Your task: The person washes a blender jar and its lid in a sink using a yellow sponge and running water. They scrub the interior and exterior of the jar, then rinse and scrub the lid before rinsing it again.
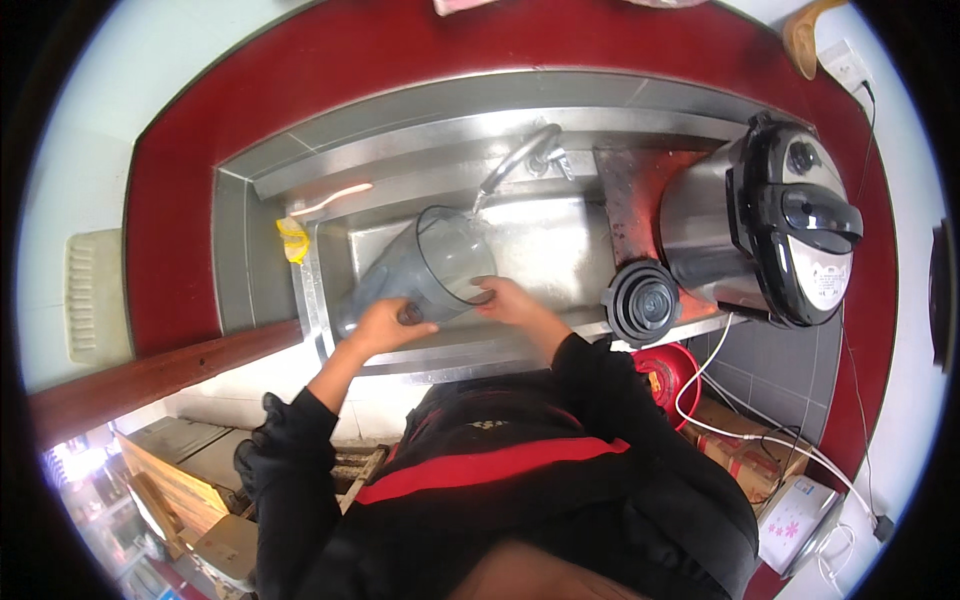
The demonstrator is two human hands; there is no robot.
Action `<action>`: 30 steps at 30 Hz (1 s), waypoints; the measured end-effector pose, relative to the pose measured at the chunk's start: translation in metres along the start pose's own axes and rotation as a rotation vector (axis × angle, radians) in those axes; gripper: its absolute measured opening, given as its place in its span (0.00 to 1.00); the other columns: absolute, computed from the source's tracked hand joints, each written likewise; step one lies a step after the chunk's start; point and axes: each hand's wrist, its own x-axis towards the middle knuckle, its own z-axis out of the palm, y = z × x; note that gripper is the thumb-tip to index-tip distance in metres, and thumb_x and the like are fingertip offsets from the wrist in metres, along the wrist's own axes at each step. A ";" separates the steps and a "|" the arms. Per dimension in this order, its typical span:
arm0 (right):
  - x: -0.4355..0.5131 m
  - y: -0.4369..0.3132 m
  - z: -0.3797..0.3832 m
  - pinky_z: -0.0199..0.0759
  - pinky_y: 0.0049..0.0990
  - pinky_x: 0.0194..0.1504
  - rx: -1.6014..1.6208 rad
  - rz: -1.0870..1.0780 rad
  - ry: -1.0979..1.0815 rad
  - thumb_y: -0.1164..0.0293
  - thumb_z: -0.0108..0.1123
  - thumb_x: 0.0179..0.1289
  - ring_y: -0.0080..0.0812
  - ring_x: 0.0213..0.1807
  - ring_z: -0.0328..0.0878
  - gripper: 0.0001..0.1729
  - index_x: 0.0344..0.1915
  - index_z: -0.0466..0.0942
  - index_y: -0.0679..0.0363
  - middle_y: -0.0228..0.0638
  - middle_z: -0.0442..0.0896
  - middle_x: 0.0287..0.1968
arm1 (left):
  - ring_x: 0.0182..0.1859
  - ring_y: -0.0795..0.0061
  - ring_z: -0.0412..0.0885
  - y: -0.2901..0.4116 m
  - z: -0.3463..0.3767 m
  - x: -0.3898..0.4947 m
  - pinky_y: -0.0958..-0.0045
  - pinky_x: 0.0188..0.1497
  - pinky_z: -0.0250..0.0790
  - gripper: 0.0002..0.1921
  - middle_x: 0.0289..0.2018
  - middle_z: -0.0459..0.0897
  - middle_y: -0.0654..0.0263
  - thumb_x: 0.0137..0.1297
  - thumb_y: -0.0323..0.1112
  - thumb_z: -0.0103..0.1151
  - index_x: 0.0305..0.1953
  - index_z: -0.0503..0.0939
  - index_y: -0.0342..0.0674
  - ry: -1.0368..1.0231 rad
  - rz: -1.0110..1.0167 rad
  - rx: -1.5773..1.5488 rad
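A large clear grey plastic container (394, 262) leans in the stainless-steel sink (555, 255), its round mouth towards the tap. My left hand (390, 330) lies against its near side, thumb and fingers spread around a dark round knob-like part. With my right hand (502, 300) I grip the rim of the mouth, fingers inside it. The chrome tap (517, 161) curves over the sink, and water appears to come from its spout beside the rim. To the right, a black ringed round lid (643, 301) rests at the sink's edge.
A big steel electric pot (705, 221) with a black top stands right of the sink. Below it are a red plastic bucket (667, 382), white cables (724, 431) and a cardboard box (739, 454). A yellow packet (293, 240) sits on the sink's left rim.
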 end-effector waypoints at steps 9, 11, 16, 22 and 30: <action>0.033 0.076 0.058 0.79 0.40 0.38 0.302 0.266 0.253 0.61 0.48 0.64 0.45 0.43 0.74 0.26 0.60 0.57 0.57 0.43 0.67 0.50 | 0.26 0.56 0.76 0.029 -0.026 0.002 0.63 0.31 0.66 0.31 0.20 0.76 0.52 0.53 0.61 0.56 0.29 0.74 0.30 -0.201 -0.139 0.408; 0.031 0.088 0.045 0.78 0.41 0.41 0.232 0.260 0.193 0.62 0.49 0.64 0.46 0.45 0.73 0.27 0.59 0.57 0.59 0.42 0.65 0.53 | 0.20 0.61 0.76 0.032 -0.014 0.018 0.63 0.26 0.67 0.36 0.16 0.74 0.55 0.55 0.66 0.50 0.29 0.73 0.27 -0.310 -0.194 0.451; 0.002 0.099 -0.002 0.77 0.44 0.45 0.400 0.203 0.332 0.65 0.50 0.62 0.50 0.44 0.74 0.21 0.52 0.60 0.63 0.44 0.65 0.50 | 0.14 0.66 0.75 0.047 0.034 0.074 0.66 0.19 0.68 0.39 0.12 0.73 0.56 0.55 0.69 0.46 0.26 0.73 0.25 -0.453 -0.345 0.324; -0.020 0.095 -0.023 0.76 0.43 0.44 0.466 0.148 0.320 0.68 0.52 0.61 0.50 0.44 0.75 0.20 0.49 0.63 0.67 0.48 0.67 0.47 | 0.13 0.66 0.73 0.063 0.064 0.100 0.66 0.17 0.68 0.41 0.11 0.72 0.57 0.56 0.70 0.44 0.19 0.71 0.25 -0.529 -0.307 0.339; -0.011 0.079 -0.005 0.71 0.31 0.39 -0.070 0.051 0.216 0.63 0.51 0.61 0.34 0.40 0.74 0.16 0.43 0.70 0.64 0.38 0.74 0.39 | 0.14 0.67 0.73 0.051 0.003 0.059 0.67 0.18 0.68 0.40 0.12 0.73 0.57 0.55 0.71 0.44 0.17 0.71 0.28 -0.456 -0.516 0.360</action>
